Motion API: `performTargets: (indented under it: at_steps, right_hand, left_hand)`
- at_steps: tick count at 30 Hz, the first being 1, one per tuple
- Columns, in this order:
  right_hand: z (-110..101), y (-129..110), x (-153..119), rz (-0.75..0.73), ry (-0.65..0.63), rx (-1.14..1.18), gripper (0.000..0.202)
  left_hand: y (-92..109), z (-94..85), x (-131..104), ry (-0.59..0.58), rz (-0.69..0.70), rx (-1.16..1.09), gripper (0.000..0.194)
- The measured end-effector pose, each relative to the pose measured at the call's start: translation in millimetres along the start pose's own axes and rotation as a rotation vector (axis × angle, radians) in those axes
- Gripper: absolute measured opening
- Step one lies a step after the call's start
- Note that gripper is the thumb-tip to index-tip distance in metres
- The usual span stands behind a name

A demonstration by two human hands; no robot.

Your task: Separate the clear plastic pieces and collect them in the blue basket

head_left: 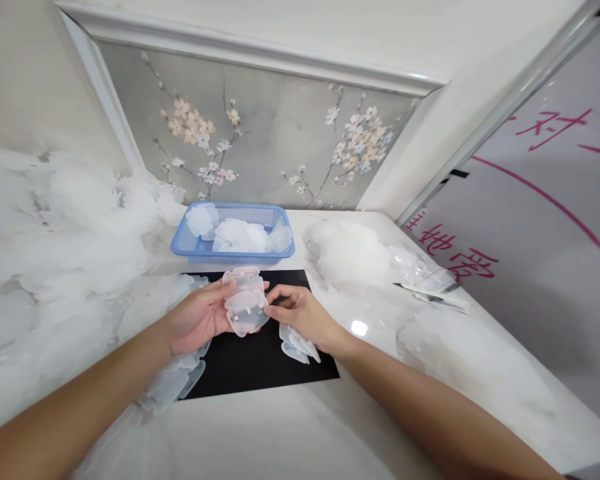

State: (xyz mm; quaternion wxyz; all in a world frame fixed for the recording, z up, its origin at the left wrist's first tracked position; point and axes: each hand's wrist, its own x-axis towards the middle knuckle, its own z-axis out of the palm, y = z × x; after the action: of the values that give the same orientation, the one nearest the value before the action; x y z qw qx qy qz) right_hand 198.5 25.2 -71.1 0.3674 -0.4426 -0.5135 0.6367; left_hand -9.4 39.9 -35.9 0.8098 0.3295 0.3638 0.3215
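Observation:
A translucent, scallop-edged plastic piece [247, 310] with small white spots is held up over a black mat [250, 373]. My left hand [200, 317] grips it from the left, fingers behind and thumb in front. At its right edge, the thumb and index finger of my right hand [297, 310] pinch it. Beneath my right hand lies a small stack of similar translucent pieces [297, 347], and whether its other fingers touch them I cannot tell. More loose pieces [177, 377] overlap the mat's left edge below my left wrist.
Behind the mat stands a blue basket [233, 257] holding several pieces. Large heaps of translucent pieces [70, 220] cover the left side. Another pile [347, 253] and a cutter-like tool [433, 297] lie to the right. A whiteboard [540, 267] and a framed floral panel [275, 127] border the table.

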Motion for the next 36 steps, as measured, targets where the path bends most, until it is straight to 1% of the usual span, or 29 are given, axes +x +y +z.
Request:
performTargets:
  at_steps: [5,6,11,15,18,22,24,26,28,31,33,36]
  right_hand:
    - [-17.2,-6.2,-0.4,-0.083,0.028,0.0,0.017]
    - [-21.3,-5.9,1.1,-0.087,0.031,-0.008,0.016]
    - [-34.5,2.2,9.5,-0.034,0.072,-0.08,0.019]
    - [-35.8,5.5,10.5,0.011,0.111,-0.111,0.022]
    - [-35.7,4.7,9.6,0.048,0.113,-0.126,0.024]
    - [-35.3,2.8,8.8,0.036,0.101,-0.11,0.03]
    - [-34.3,1.5,8.2,0.028,0.088,-0.093,0.032]
    - [-32.6,-0.1,6.9,0.012,0.085,-0.094,0.023]
    - [-30.2,-2.0,5.3,-0.012,0.108,-0.109,0.016]
    - [-26.0,-4.3,3.1,-0.042,0.154,-0.114,0.02]
    - [-23.4,-4.8,2.2,-0.018,0.123,-0.079,0.024]
    - [-20.7,-4.2,1.6,0.045,0.047,0.01,0.035]
  left_hand:
    - [4.2,0.1,1.2,0.052,-0.027,-0.063,0.042]
    - [4.8,-0.1,1.6,0.062,-0.028,-0.075,0.041]
    - [6.7,-2.6,3.2,0.117,0.007,-0.054,0.037]
    - [8.5,-2.6,3.8,0.161,0.034,-0.053,0.04]
    - [9.2,-2.1,4.6,0.188,0.034,-0.072,0.044]
    - [8.8,-3.8,6.2,0.189,0.031,-0.084,0.049]
    - [8.4,-4.7,6.2,0.176,0.026,-0.085,0.051]
    - [7.9,-4.6,5.0,0.147,0.009,-0.069,0.055]
    - [7.3,-3.3,2.7,0.09,-0.024,-0.038,0.059]
    - [6.1,-0.2,-1.1,-0.012,-0.076,0.009,0.063]
    - [5.7,1.5,-2.8,-0.062,-0.096,0.031,0.065]
    - [5.6,2.0,-3.6,-0.109,-0.112,0.052,0.069]
